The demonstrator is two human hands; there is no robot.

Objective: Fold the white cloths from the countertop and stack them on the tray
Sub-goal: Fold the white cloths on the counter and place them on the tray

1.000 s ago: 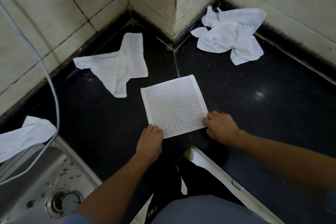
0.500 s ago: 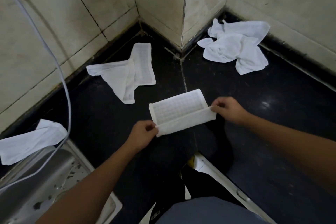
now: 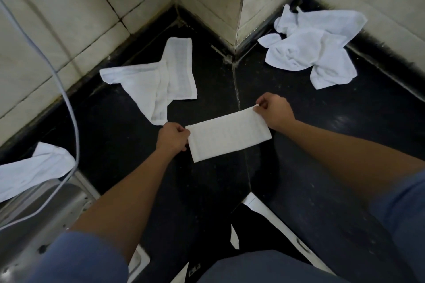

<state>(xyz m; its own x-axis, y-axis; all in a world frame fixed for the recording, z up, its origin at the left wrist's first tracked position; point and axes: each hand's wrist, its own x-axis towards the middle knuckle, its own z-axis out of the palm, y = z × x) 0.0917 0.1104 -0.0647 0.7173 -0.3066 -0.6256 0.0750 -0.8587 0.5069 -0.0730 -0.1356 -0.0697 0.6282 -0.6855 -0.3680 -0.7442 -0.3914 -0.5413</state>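
While the folded white cloth (image 3: 230, 136) is held as a long strip over the black countertop (image 3: 345, 133), its left end is pinched by the left hand (image 3: 172, 139), with the fingers curled round the edge. Its far right corner is pinched by the right hand (image 3: 274, 109) between the thumb and bent fingers. Whether the strip is touching the countertop cannot be told. A loose cloth (image 3: 158, 82) is spread further back on the left. A crumpled cloth (image 3: 315, 46) is piled by the wall on the right. A fourth cloth (image 3: 32, 170) is laid at the edge of the steel sink (image 3: 34, 209), and it is crossed by a pale cable (image 3: 69, 108).
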